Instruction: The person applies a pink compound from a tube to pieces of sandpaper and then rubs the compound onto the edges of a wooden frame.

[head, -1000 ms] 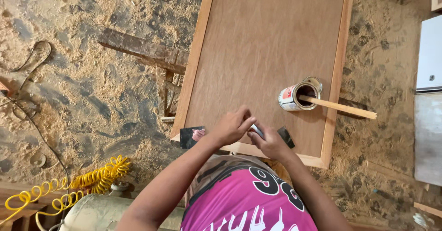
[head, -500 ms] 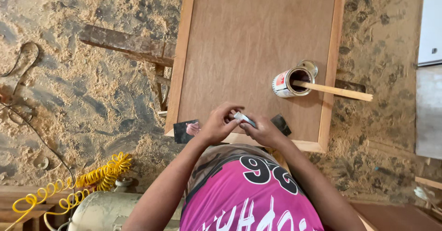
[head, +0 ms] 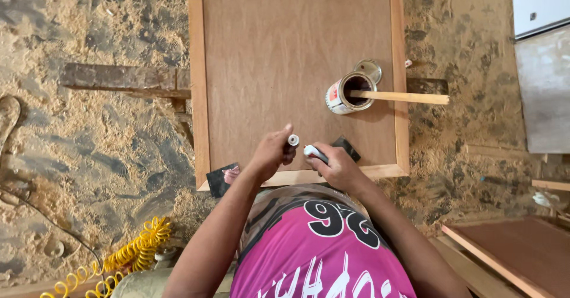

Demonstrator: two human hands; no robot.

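Observation:
My left hand (head: 272, 152) pinches a small white cap (head: 293, 140) just above the near edge of a framed plywood panel (head: 297, 48). My right hand (head: 334, 166) is closed around a small tube (head: 313, 152) with a white and red end, which points toward the cap. The two hands are a short gap apart. Beyond them on the panel stands an open tin can (head: 345, 93) with a wooden stick (head: 404, 98) resting in it and reaching right over the frame. The can's lid (head: 369, 70) lies just behind it.
A dark scraper-like piece (head: 222, 178) lies at the panel's near left corner, another dark piece (head: 347, 147) by my right hand. Sawdust covers the floor. A wooden beam (head: 122, 77) sticks out left, a yellow coiled hose (head: 127, 259) lies lower left, boards (head: 516, 256) lower right.
My hands have drawn apart: the cap has come off the tube and is now in my left hand. The view has shifted so the panel sits more centred.

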